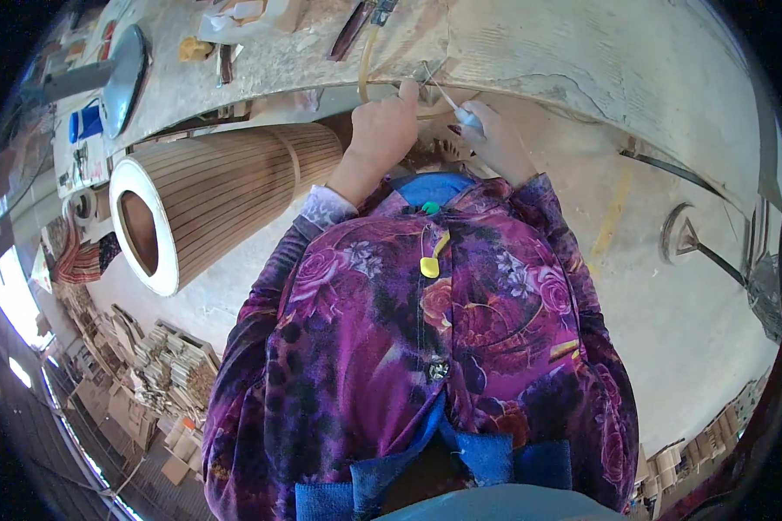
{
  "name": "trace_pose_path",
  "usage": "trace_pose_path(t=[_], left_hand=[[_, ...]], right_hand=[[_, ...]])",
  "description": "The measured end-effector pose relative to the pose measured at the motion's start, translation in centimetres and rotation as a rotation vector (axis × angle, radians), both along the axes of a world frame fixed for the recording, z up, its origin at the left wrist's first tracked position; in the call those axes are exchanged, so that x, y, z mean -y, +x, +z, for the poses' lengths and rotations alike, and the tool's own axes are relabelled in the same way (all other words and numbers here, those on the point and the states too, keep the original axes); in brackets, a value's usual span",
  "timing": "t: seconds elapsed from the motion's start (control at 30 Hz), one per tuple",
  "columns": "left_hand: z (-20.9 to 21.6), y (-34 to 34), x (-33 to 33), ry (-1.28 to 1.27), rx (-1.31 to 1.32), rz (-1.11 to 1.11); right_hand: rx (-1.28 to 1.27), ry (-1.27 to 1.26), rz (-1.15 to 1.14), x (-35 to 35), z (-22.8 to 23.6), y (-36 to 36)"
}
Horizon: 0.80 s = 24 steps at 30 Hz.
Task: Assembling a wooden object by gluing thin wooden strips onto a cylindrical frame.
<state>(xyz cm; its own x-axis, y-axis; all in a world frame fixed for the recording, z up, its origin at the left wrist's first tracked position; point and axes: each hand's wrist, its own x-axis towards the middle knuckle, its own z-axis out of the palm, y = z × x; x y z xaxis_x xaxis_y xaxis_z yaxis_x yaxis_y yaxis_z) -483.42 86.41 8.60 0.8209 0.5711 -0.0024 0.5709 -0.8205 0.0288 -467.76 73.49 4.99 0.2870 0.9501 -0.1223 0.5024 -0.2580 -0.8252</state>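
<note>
My right hand (493, 139) grips the pale handle of a screwdriver-like tool (466, 115). Its thin shaft slants up and left to the near edge of the worktable (530, 52). Close by on the left, my left hand (384, 128) is curled, with one finger reaching to the table edge near the shaft's tip. Some small dark piece (423, 74) lies at that spot, too small to make out. Whatever my left fingers hold, if anything, is hidden. A yellowish curved strip (365, 65) runs over the edge beside my left hand.
Left of me lies a large slatted wooden barrel shape (235, 187) with a white rim. On the table are a grey-blue round disc (127, 80), a yellow lump (195, 49), a white container (250, 19) and a dark long tool (352, 30). Stacked wood (178, 369) stands lower left.
</note>
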Motion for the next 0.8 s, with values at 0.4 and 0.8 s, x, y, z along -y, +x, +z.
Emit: trace_pose_path(t=[0.4,0.8], left_hand=[[3.6,-4.5,-0.5,-0.269,0.026,0.157],[18.0,-16.1,-21.3,0.237,0.43,0.398]], right_hand=[[-0.045,0.085,0.012,0.6,0.2,0.2],[-0.381,-0.089,-0.189,0.6,8.2,-3.3]])
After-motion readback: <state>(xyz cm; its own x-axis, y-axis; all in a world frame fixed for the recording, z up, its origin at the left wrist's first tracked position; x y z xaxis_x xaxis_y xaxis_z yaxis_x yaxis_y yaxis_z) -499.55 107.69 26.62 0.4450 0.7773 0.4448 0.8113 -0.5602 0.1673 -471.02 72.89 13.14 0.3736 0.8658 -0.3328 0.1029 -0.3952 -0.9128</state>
